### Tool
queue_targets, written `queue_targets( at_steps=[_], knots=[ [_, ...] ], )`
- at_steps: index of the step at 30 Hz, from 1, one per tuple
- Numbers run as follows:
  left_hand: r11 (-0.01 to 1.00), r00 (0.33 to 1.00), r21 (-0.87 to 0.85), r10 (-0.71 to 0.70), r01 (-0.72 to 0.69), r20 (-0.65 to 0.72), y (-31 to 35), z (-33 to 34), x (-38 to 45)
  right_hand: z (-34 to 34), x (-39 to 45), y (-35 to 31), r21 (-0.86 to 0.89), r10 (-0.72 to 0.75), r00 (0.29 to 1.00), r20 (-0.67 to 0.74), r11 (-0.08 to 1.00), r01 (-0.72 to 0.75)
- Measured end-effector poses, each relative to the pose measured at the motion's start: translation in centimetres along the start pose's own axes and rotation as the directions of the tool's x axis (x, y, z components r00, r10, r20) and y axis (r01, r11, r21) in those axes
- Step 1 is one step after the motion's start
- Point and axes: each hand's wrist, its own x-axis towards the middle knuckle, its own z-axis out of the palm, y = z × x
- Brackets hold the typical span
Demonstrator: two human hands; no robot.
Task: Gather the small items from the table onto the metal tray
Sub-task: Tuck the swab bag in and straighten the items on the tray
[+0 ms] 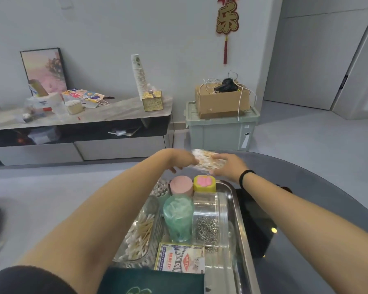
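Observation:
Both my hands hold a clear bag of cotton swabs (208,160) above the far end of the metal tray (240,225). My left hand (182,160) grips its left end and my right hand (229,166) its right end. On the tray stand a pink cylinder (181,185), a yellow and pink block (204,183), a green plastic jar (177,217), a clear box of metal pins (206,221), a card pack (179,258) and a dark green box (151,281). A clear box of cotton swabs (139,236) lies along the tray's left side.
The tray sits on a dark glass table (327,187) with a rounded far edge. A black flat object (255,219) lies right of the tray. Beyond are a low cabinet (79,132) with clutter and a green bin (221,130) with a cardboard box.

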Motion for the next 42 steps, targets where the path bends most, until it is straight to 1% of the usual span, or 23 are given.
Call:
queue_targets(
  at_steps=[2, 4, 6, 8, 10, 14, 16, 18, 20, 22, 25, 28, 32, 33, 35, 37, 38, 40, 42],
  knots=[
    [0.994, 0.997, -0.094, 0.054, -0.06, -0.057, 0.3, -0.4, -0.3, 0.0, -0.1, -0.1, 0.092, 0.01, 0.996, -0.084, 0.996, -0.002],
    [0.974, 0.985, -0.189, 0.101, -0.126, -0.136, 0.8, -1.1, -1.2, -0.5, -0.6, -0.5, 0.18, 0.007, 0.992, -0.128, 0.983, 0.016],
    [0.927, 0.964, -0.313, 0.139, -0.208, -0.228, 1.5, -1.6, -2.9, -1.3, -1.9, -1.5, 0.233, -0.019, 0.987, -0.161, 0.971, 0.056],
    [0.858, 0.932, -0.417, 0.171, -0.3, -0.318, 2.3, -1.9, -5.1, -2.5, -3.9, -2.8, 0.24, -0.041, 0.979, -0.198, 0.967, 0.088],
    [0.82, 0.91, -0.442, 0.209, -0.363, -0.358, 3.2, -1.7, -7.4, -3.8, -6.4, -4.1, 0.242, -0.051, 0.973, -0.226, 0.964, 0.107],
    [0.782, 0.883, -0.433, 0.311, -0.448, -0.352, 5.3, -0.9, -12.8, -6.2, -13.1, -5.9, 0.222, -0.059, 0.959, -0.276, 0.967, 0.124],
    [0.79, 0.874, -0.4, 0.339, -0.465, -0.347, 6.3, -0.2, -15.1, -6.9, -16.5, -6.5, 0.215, -0.037, 0.956, -0.292, 0.971, 0.103],
    [0.824, 0.882, -0.344, 0.35, -0.451, -0.316, 7.1, 0.8, -17.5, -7.3, -20.3, -6.6, 0.195, -0.015, 0.967, -0.253, 0.979, 0.066],
    [0.88, 0.901, -0.229, 0.364, -0.415, -0.237, 7.5, 1.9, -19.0, -7.3, -23.0, -6.3, 0.192, 0.004, 0.991, -0.133, 0.981, 0.022],
    [0.921, 0.924, -0.119, 0.355, -0.372, -0.145, 7.6, 3.3, -20.5, -7.0, -25.8, -5.7, 0.227, 0.017, 1.0, 0.012, 0.974, -0.019],
    [0.952, 0.956, -0.085, 0.29, -0.293, -0.048, 7.7, 5.2, -21.8, -5.7, -28.6, -4.6, 0.227, 0.063, 0.986, 0.154, 0.969, -0.097],
    [0.97, 0.972, -0.053, 0.235, -0.235, -0.008, 7.8, 6.6, -22.7, -4.1, -30.2, -3.4, 0.275, 0.091, 0.976, 0.2, 0.95, -0.146],
    [0.986, 0.99, 0.099, 0.132, -0.136, 0.05, 7.3, 9.1, -23.2, -2.5, -30.9, -2.3, 0.241, 0.162, 0.937, 0.309, 0.94, -0.242],
    [0.983, 0.993, 0.145, 0.11, -0.116, 0.05, 7.2, 9.7, -23.2, -2.2, -31.0, -2.1, 0.222, 0.17, 0.935, 0.313, 0.944, -0.245],
    [0.958, 0.994, 0.268, 0.103, -0.105, 0.021, 6.9, 10.6, -23.2, -1.9, -30.9, -1.8, 0.194, 0.167, 0.946, 0.278, 0.955, -0.225],
    [0.91, 0.988, 0.393, 0.154, -0.13, -0.029, 6.8, 10.9, -23.2, -1.8, -30.7, -1.5, 0.203, 0.14, 0.963, 0.229, 0.961, -0.189],
    [0.893, 0.983, 0.427, 0.178, -0.142, -0.047, 6.7, 11.0, -23.3, -1.7, -30.5, -1.5, 0.22, 0.123, 0.969, 0.213, 0.961, -0.17],
    [0.888, 0.972, 0.431, 0.217, -0.16, -0.087, 6.4, 11.0, -23.4, -1.5, -30.1, -1.5, 0.229, 0.095, 0.981, 0.171, 0.964, -0.133],
    [0.912, 0.947, 0.367, 0.264, -0.184, -0.183, 5.6, 10.4, -23.8, -1.1, -29.7, -1.4, 0.167, 0.076, 0.989, 0.123, 0.981, -0.096]
  ],
)
